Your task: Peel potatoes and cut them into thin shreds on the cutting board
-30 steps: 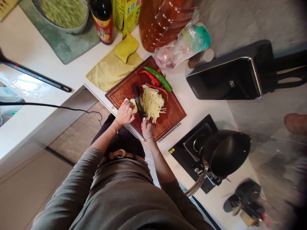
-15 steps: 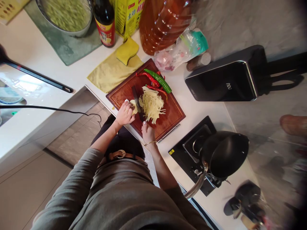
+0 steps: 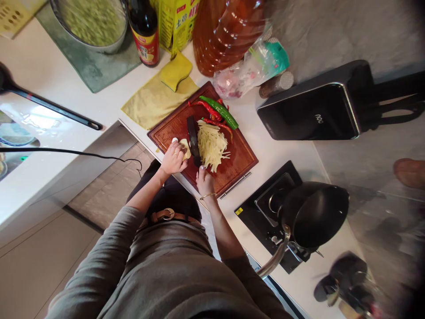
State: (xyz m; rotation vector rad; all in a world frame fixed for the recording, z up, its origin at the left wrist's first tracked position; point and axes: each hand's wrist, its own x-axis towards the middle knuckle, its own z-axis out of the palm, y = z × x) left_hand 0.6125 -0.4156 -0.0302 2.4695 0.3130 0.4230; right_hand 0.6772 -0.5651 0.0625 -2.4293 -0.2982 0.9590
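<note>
On the reddish wooden cutting board (image 3: 172,119), my left hand (image 3: 174,157) presses down on a pale yellow piece of potato (image 3: 187,149), its fingers curled. My right hand (image 3: 205,181) is closed round the handle of a dark-bladed kitchen knife (image 3: 193,139); the handle itself is mostly hidden. The blade lies between the potato piece and a heap of potato shreds (image 3: 212,144). Beyond the shreds rest a green chili pepper (image 3: 223,113) and several red chili peppers (image 3: 209,107).
A yellow cloth (image 3: 146,104) lies by the board's far left edge. Behind are a sauce bottle (image 3: 146,40), a big oil jug (image 3: 219,35) and a plastic bag (image 3: 239,79). To the right stand a black knife block (image 3: 308,113) and a wok (image 3: 318,217) on the cooktop (image 3: 255,208).
The knife has shifted slightly right, toward the shreds, and its blade has tilted to show more of its flat side. My left hand stays on the potato piece.
</note>
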